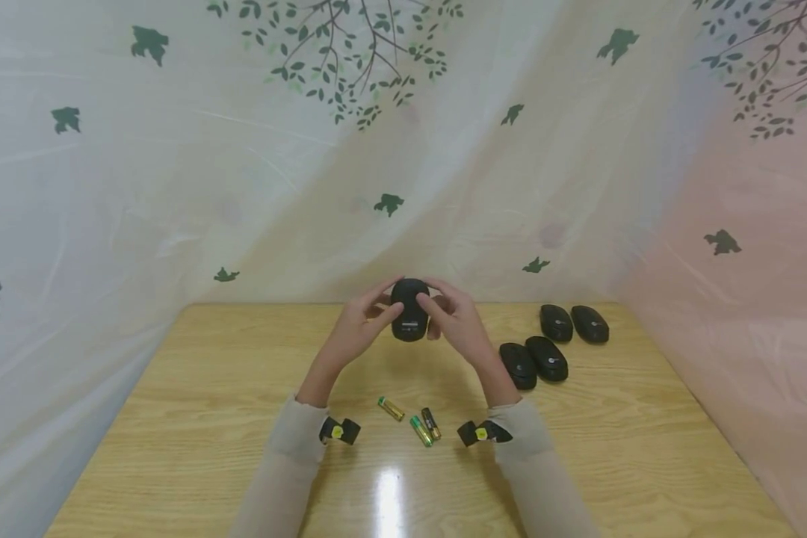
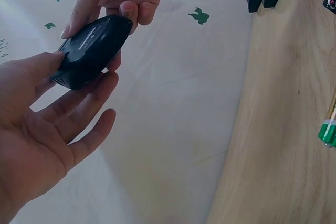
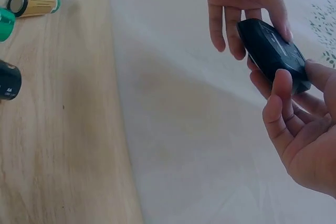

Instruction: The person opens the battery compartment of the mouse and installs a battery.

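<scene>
Both hands hold a black computer mouse (image 1: 410, 317) above the far part of the table, its underside with a label facing the head camera. My left hand (image 1: 359, 325) pinches it from the left, thumb on the face and fingers behind. From the other side my right hand (image 1: 459, 323) grips it, its thumb lying across the face. In the left wrist view the mouse (image 2: 92, 51) appears tilted between the two hands. Three loose batteries lie nearer on the table: one gold-and-green battery (image 1: 391, 409), one green battery (image 1: 421, 431) and one black-and-gold battery (image 1: 431, 423).
Several more black mice stand at the right: a pair at the back (image 1: 556, 323) and a nearer pair (image 1: 547, 359) beside the right forearm. A pale cloth with leaf and bird prints hangs behind the wooden table (image 1: 195, 418).
</scene>
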Motion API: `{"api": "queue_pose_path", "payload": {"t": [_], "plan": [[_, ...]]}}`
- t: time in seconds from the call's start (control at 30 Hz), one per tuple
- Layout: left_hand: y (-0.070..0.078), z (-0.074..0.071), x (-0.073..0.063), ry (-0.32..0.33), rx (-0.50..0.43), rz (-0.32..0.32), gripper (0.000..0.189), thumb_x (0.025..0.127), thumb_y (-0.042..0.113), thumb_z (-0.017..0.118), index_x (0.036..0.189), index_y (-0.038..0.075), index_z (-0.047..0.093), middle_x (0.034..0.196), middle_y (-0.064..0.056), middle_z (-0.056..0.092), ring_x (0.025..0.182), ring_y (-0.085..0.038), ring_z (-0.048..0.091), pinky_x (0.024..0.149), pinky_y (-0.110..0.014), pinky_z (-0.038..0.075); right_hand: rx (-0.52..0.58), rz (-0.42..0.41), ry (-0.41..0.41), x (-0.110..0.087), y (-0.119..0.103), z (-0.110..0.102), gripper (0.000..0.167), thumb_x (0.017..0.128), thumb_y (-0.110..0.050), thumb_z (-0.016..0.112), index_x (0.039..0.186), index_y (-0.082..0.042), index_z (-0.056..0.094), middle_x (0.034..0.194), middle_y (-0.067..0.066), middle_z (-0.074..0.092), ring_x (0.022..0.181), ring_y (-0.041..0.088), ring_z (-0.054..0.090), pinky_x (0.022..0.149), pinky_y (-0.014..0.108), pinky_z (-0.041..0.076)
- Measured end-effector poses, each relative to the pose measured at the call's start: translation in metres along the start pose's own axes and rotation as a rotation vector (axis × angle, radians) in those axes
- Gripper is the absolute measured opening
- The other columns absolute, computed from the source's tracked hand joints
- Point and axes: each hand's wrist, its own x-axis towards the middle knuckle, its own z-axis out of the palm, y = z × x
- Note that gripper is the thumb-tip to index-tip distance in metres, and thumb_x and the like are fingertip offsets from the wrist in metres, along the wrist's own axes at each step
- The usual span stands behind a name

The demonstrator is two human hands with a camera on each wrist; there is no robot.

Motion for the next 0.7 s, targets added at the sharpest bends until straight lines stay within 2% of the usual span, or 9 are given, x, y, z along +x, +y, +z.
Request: {"api": "queue_pose_path", "payload": {"t": [0.1,0.2,0.3,0.43,0.6,0.7], "plan": [[-0.004,0.0,0.0,-0.012,-0.06,-0.027,0.05,0.103,0.017,0.062,0.151,0.013,0.05,0.136,-0.018,0.061,0.11,-0.034,0.068,0.084,-0.042,0.062,-0.011,-0.026,0.005,0.002,0.007,0.003,0.04,0.106,-0.012,0.056,0.145,-0.006,0.055,0.087,0.028,0.071,0.053,0.026,0.058,0.049,0.028,0.05],[-0.01,0.0,0.0,-0.025,-0.121,-0.055,0.051,0.103,0.015,0.062,0.152,0.012,0.048,0.136,-0.021,0.057,0.103,-0.036,0.071,0.077,-0.041,0.065,-0.03,-0.038,0.002,0.004,0.015,0.006,0.04,0.106,-0.017,0.055,0.146,-0.01,0.055,0.091,0.028,0.07,0.056,0.027,0.058,0.051,0.03,0.05],[-0.019,0.001,0.0,-0.042,-0.192,-0.089,0.054,0.101,0.011,0.065,0.152,0.011,0.047,0.135,-0.024,0.055,0.095,-0.039,0.074,0.073,-0.049,0.064,-0.042,-0.028,-0.014,0.006,0.025,0.008,0.041,0.107,-0.02,0.055,0.146,-0.01,0.054,0.095,0.026,0.069,0.06,0.027,0.059,0.053,0.031,0.052],[-0.032,0.004,0.0,-0.058,-0.25,-0.132,0.057,0.098,0.008,0.067,0.152,0.01,0.047,0.137,-0.026,0.053,0.096,-0.04,0.074,0.073,-0.055,0.063,-0.08,-0.016,-0.03,0.008,0.036,0.008,0.039,0.107,-0.023,0.055,0.144,-0.011,0.056,0.098,0.023,0.071,0.068,0.026,0.06,0.057,0.029,0.05],[-0.041,0.008,0.0,-0.05,-0.262,-0.154,0.056,0.098,0.008,0.068,0.15,0.014,0.051,0.132,-0.026,0.058,0.094,-0.039,0.074,0.076,-0.062,0.06,-0.142,-0.028,-0.023,0.009,0.043,0.007,0.038,0.105,-0.026,0.058,0.141,-0.013,0.06,0.109,0.017,0.074,0.087,0.024,0.065,0.07,0.033,0.055],[-0.045,0.01,0.0,-0.049,-0.263,-0.163,0.055,0.099,0.009,0.067,0.15,0.012,0.049,0.129,-0.027,0.058,0.091,-0.037,0.075,0.077,-0.065,0.059,-0.115,-0.034,-0.031,0.01,0.046,0.008,0.038,0.104,-0.023,0.061,0.139,-0.01,0.06,0.109,0.018,0.073,0.09,0.024,0.066,0.075,0.038,0.059]]}}
